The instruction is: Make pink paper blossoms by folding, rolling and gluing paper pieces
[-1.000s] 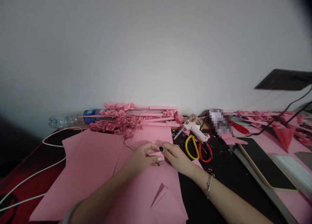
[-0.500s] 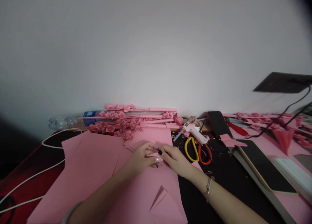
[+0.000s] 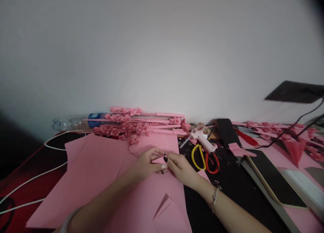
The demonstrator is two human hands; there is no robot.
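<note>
While left hand point(image 3: 145, 164) and right hand point(image 3: 181, 168) pinch it, small pink paper point(image 3: 158, 160) sits above pink sheet point(image 3: 145, 202).
Grip closed on paper, both sides — might crease crookedly or tear if hands pull unevenly.

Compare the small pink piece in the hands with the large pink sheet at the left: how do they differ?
The small pink piece is far smaller than the large pink sheet. The piece is pinched between the left hand and right hand, while the sheet lies flat. Both are pink paper.
</note>
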